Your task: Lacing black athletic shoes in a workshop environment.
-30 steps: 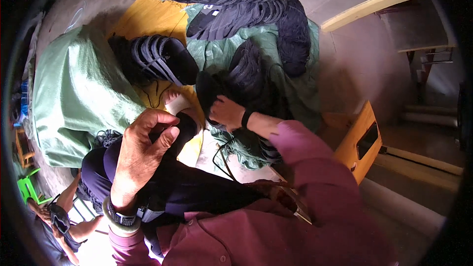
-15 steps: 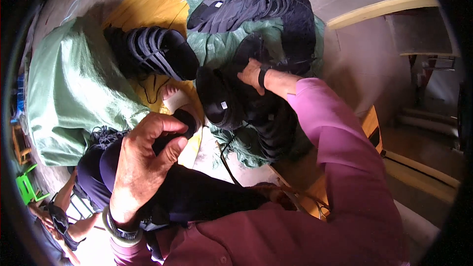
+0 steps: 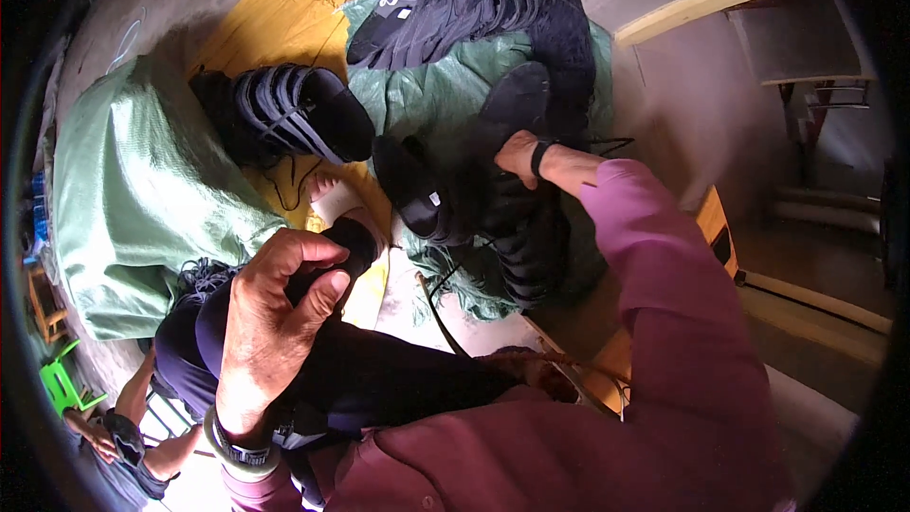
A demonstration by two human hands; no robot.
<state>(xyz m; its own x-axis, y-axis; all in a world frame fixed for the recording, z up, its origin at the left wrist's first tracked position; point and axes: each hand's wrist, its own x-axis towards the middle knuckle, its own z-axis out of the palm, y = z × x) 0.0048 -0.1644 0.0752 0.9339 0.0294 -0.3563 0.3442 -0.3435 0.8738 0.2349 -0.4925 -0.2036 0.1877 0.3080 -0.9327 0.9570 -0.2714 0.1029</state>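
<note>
My left hand is raised over my lap. Its thumb and forefinger curve toward each other with a gap between them, and nothing shows in that gap; the other fingers are hidden. Farther off to the right, my right hand grips a black shoe upper with a rounded end, its fingertips out of sight against the dark material. Just left of it lies a nested stack of black uppers with a small white label. More black uppers run down below my right hand.
Rows of nested black uppers lie at the back on a green woven sack. Another bundle rests on yellow sheeting. A green-covered heap stands left. A person's arm and a green stool show lower left.
My right hand has shifted to the right, and the rounded black upper has moved right with it. My left hand keeps nearly the same pose.
</note>
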